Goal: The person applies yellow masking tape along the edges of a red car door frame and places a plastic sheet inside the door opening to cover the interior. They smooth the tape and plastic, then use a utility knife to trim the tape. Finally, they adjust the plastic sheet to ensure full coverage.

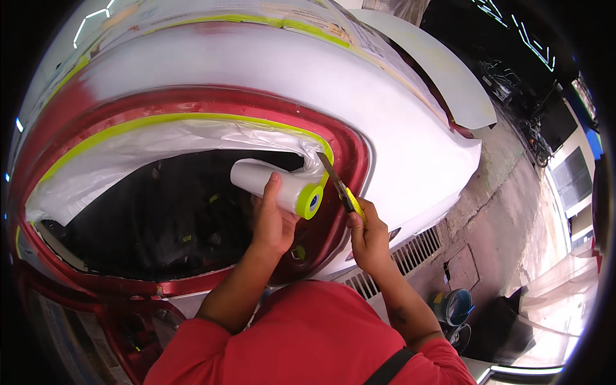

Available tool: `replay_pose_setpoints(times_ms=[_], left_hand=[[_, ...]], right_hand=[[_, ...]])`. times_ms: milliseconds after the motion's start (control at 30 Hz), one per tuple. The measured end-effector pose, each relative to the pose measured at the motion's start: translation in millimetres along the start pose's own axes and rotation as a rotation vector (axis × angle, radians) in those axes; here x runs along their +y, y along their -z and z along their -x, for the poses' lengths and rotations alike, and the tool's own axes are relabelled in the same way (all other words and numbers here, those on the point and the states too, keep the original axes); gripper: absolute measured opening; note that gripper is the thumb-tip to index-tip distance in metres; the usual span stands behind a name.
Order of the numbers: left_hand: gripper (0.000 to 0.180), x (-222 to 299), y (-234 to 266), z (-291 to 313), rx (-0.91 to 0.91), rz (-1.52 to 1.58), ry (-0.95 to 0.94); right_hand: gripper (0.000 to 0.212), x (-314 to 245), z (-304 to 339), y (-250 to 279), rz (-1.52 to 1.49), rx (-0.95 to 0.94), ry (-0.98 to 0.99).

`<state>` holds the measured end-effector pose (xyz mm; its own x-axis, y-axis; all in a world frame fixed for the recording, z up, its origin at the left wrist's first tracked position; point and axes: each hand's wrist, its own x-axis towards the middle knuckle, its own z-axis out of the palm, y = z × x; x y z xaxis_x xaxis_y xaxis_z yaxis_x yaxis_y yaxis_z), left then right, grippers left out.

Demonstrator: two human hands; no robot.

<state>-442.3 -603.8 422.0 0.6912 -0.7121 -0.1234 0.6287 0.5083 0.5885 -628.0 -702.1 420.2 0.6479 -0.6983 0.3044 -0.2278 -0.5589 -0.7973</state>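
Note:
My left hand (276, 224) is wrapped round a roll of masking film (269, 179), white with a band of yellow-green tape at its right end. From the roll, the translucent film (212, 136) runs up and left along the red door frame (256, 101) of a car, its yellow-green tape edge (192, 117) stuck to the frame. My right hand (370, 236) grips a yellow and black utility knife (347, 196). The knife's blade points up and left, by the taped corner where film and frame meet; whether it touches the tape I cannot tell.
A pale primed car body panel (404, 135) curves round the door opening. Paper and tape cover the upper glass (308, 22). The open red door (122, 327) stands lower left. At the lower right are a bucket (454, 306) and a floor grate (417, 249).

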Motion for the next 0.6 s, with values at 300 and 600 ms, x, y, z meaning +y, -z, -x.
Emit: replay_pose_setpoints(times_ms=[300, 600], left_hand=[[0.050, -16, 2, -1, 0.058, 0.009, -0.023], [0.058, -5, 0, 35, 0.024, -0.134, 0.048]], right_hand=[[0.029, 50, 26, 45, 0.110, -0.217, 0.123], [0.031, 30, -3, 43, -0.006, -0.154, 0.244]])
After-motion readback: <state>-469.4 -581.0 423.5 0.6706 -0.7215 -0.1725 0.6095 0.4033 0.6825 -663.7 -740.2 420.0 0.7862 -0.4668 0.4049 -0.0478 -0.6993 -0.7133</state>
